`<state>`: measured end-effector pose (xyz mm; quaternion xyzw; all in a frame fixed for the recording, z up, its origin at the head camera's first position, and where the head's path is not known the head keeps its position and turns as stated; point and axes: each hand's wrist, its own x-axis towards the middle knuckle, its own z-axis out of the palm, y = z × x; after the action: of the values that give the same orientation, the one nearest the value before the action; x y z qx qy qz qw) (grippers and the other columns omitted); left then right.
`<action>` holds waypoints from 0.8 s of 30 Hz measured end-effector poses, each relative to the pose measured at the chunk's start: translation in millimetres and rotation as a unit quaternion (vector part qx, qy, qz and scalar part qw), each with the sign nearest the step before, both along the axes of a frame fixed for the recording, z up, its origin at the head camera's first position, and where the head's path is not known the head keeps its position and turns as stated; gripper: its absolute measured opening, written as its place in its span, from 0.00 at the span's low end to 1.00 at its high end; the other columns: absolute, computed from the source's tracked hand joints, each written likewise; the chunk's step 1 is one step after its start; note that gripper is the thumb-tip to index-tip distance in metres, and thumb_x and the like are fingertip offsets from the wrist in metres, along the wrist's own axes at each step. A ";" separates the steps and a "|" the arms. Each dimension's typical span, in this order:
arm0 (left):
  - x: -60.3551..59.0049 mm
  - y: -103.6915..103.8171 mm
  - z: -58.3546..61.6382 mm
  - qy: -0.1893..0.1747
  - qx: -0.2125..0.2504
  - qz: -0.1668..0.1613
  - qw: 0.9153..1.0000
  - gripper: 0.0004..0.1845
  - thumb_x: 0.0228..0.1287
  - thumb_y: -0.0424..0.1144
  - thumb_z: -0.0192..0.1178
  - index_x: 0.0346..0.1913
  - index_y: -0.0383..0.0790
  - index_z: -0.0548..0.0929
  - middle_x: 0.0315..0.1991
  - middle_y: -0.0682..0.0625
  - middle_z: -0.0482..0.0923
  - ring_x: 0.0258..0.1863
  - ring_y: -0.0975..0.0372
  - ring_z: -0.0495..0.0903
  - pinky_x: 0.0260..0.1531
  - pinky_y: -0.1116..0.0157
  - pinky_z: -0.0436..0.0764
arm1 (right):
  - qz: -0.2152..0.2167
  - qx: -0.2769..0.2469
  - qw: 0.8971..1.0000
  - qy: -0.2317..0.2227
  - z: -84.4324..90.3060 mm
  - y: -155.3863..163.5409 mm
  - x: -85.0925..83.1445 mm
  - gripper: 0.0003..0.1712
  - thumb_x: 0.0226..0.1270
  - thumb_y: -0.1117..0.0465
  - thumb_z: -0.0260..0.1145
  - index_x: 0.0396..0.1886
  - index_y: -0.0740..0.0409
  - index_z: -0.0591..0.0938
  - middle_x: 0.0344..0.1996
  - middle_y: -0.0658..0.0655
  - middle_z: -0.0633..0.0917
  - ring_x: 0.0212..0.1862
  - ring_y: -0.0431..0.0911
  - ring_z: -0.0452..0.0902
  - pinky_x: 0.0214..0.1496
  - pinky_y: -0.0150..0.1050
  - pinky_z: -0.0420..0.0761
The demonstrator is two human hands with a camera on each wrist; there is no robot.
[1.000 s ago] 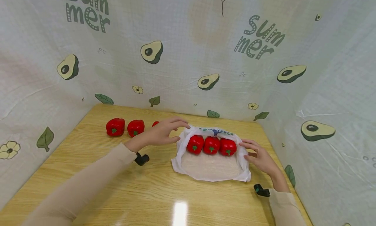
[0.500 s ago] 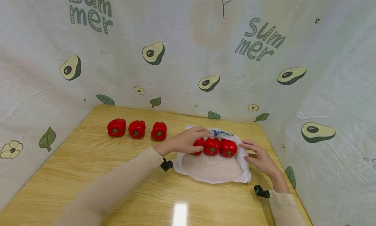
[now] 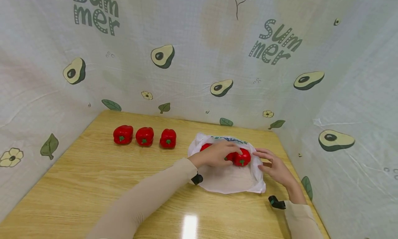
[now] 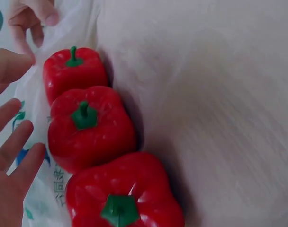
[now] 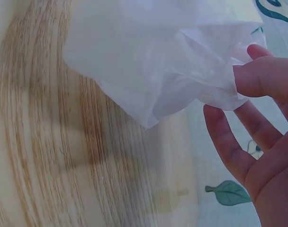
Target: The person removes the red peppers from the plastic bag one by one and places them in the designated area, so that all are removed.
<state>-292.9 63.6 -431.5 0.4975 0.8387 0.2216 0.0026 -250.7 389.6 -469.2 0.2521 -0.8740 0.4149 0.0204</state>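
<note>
The left hand, fingers spread, lies over three red peppers inside the white bag on the surface. The right hand pinches the bag's right edge. Better to keep this edge lifted and push the peppers gently.

Three red peppers — rowed in white bag.

Both arms had long beige sleeves, snug down to the wrists. Each wrist wore a small black camera unit, the right one showing a teal bit.
</note>
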 end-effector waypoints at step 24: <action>-8.7 44.1 -23.1 0.048 -0.057 0.099 0.992 0.27 0.72 0.49 0.68 0.72 0.58 0.78 0.71 0.56 0.74 0.69 0.61 0.71 0.68 0.59 0.76 | -0.002 -0.003 1.000 -0.001 -0.4 -2.3 -1.5 0.31 0.67 0.78 0.70 0.69 0.58 0.82 0.74 0.63 0.72 0.68 0.30 0.68 0.58 0.29 0.82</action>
<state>-301.6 107.7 -454.7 0.4210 0.8944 0.1482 -0.0310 -252.2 387.3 -469.6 0.2495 -0.8734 0.4177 0.0207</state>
